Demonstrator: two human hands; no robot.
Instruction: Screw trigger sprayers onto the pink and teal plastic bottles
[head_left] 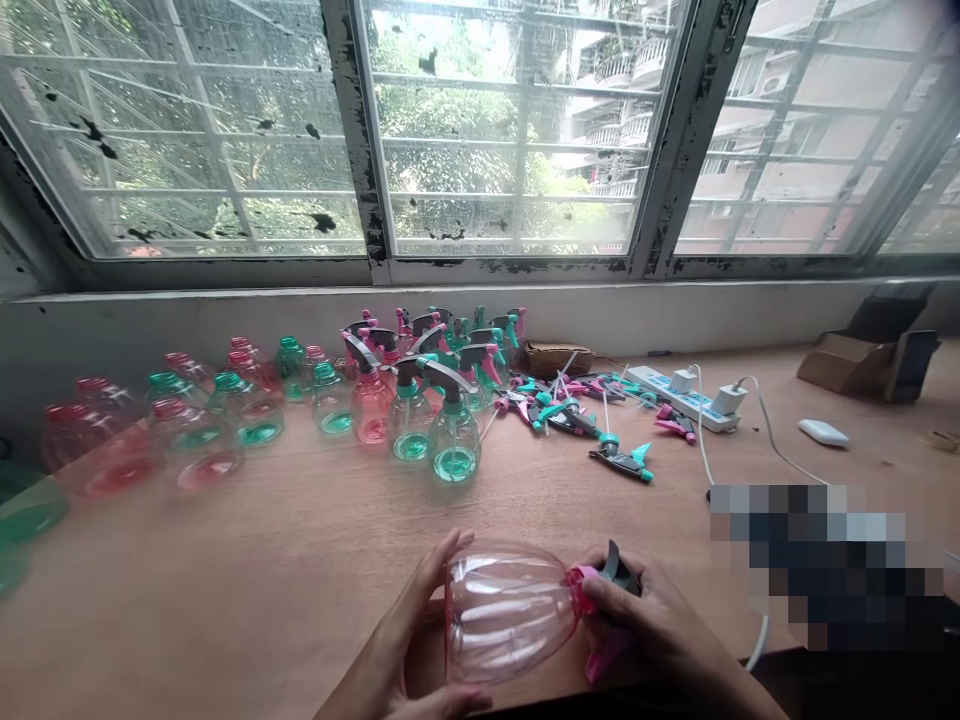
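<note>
A clear pink spray bottle (510,612) lies sideways in the air above the table's near edge, its base to the left. My left hand (409,640) is wrapped round the base end, thumb below and fingers above. At the neck, my right hand (637,610) grips the pink and black spray head (581,588), which sits at the bottle's mouth. Whether its thread is fully seated cannot be seen. Beyond my hands, green and pink bottles with spray heads (454,440) stand in a group.
Bottles without spray heads (199,445) stand at the left. Loose spray heads (559,408) lie heaped right of the middle, near a white power strip (682,398) with cables. A cardboard box (851,360) and a white case (823,433) are at the right. Windows line the back.
</note>
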